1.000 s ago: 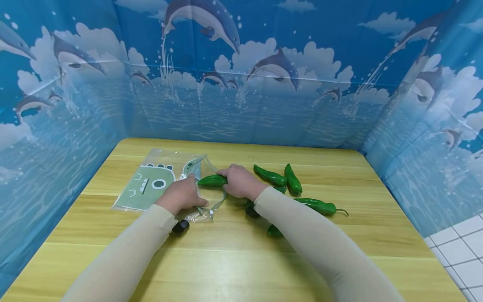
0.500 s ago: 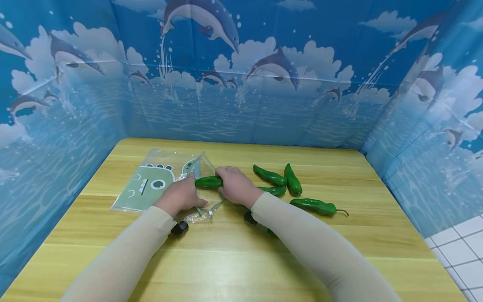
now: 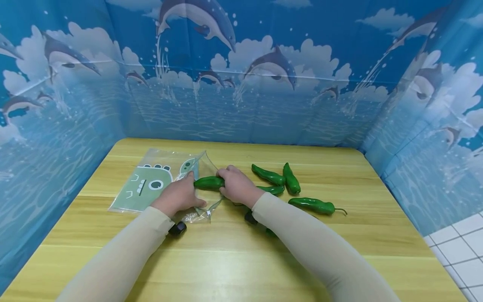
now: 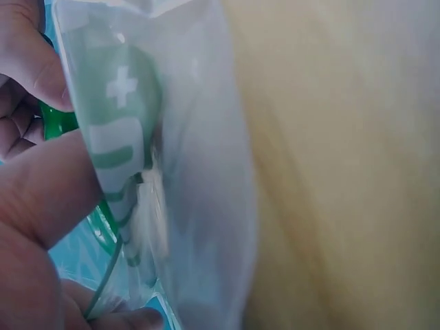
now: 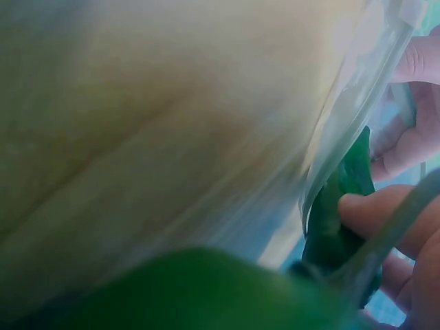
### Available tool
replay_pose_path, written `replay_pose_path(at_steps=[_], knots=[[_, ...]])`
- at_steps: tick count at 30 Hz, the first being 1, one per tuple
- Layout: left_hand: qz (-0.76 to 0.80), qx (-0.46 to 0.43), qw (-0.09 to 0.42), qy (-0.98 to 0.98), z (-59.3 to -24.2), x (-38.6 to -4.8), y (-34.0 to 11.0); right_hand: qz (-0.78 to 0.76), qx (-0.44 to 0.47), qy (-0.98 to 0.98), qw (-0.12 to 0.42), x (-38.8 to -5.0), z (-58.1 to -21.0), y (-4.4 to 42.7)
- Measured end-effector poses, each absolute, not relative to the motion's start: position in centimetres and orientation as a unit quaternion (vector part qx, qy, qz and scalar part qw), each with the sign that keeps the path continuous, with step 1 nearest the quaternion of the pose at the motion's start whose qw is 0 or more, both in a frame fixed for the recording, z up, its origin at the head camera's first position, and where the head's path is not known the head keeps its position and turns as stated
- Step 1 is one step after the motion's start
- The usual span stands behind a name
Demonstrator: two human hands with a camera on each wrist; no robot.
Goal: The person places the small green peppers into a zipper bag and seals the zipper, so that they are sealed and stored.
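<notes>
A clear plastic bag with a green cartoon print [image 3: 143,189] lies on the left of the table, its mouth spread towards the right. My left hand [image 3: 180,195] holds the bag's mouth, fingers and thumb apart; the left wrist view shows the printed bag [image 4: 124,103] against that hand [image 4: 41,199]. A green pepper [image 3: 208,183] is pinched at its right end by my right hand [image 3: 237,184], its other end at the bag's mouth near my left fingers. In the right wrist view the pepper [image 5: 335,230] is beside the bag's edge, gripped by the right fingers [image 5: 385,213].
Several other green peppers lie to the right, including one with a long stem [image 3: 315,205] and two touching at the back [image 3: 291,179]. My right forearm partly covers others. A dolphin-print curtain [image 3: 249,109] surrounds the wooden table's [image 3: 211,264] back and sides.
My right hand has shifted slightly left with the pepper, bringing its tip closer to my left fingers. The left hand still holds the bag.
</notes>
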State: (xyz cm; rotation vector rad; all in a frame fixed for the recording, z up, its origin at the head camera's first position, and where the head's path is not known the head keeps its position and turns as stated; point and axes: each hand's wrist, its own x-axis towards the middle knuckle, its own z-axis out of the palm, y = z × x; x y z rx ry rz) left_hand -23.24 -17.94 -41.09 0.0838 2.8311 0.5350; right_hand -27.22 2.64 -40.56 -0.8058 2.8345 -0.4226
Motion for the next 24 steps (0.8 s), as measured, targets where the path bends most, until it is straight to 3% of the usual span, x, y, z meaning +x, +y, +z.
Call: replay_pose_path(at_steps=[12, 24], knots=[[0.117, 0.078, 0.079, 0.987, -40.75, -22.54, -17.82, -0.131, -0.286, 0.947, 0.064, -26.78, -40.89, 3.00], [0.147, 0.085, 0.109, 0.979, -40.31, -22.39, -17.94, -0.183, -0.315, 0.928, 0.078, -26.34, -40.62, 3.00]])
